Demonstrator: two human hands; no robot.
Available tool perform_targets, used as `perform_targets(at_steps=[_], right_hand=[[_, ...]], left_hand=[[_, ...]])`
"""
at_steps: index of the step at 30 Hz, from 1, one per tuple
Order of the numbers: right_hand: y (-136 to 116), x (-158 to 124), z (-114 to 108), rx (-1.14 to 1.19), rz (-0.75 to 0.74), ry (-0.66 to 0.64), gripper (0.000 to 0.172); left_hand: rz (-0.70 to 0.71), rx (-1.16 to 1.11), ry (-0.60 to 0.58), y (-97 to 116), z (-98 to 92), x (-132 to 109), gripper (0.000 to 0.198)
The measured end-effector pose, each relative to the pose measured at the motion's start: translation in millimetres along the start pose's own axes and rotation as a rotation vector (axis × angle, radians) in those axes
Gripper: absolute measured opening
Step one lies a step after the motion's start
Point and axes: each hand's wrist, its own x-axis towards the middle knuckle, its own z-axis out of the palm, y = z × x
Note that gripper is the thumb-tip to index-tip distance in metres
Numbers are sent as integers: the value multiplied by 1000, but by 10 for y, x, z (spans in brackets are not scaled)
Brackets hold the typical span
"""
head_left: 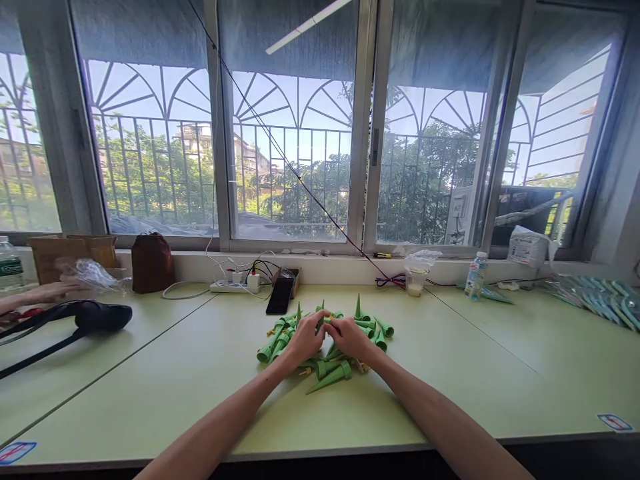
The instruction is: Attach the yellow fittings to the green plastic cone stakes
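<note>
A heap of green plastic cones (280, 341) lies in the middle of the pale green table (200, 387). One cone (358, 308) stands upright at the back of the heap. My left hand (306, 339) and my right hand (350, 337) meet over the heap, fingers curled together around a green cone piece (324, 323) held between them. Another cone (331, 377) lies on its side just in front of my wrists.
A black phone (280, 295) and a power strip (235, 285) lie behind the heap. A plastic cup (415, 280) and a water bottle (475, 275) stand at back right. A brown pouch (152, 263), black bag (95, 317) and another person's hand (45, 292) are at left.
</note>
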Motion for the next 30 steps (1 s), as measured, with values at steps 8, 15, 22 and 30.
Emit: perform_targets(at_steps=[8,15,22,30], right_hand=[[-26,5,-14,7,19,-11,32],[-1,9,11,8,10,-4,32],[-23,6,-10,20,8,-13,31],[28,7,32,21,6,-11,33]], left_hand=[[-1,-15,-1,-8,6,-5,33],[-7,-7,-9,-20,11,-3,33],[-6,-9,-12,-20,10,-7,32],[-13,-26,-26,22,-16,-7,33]])
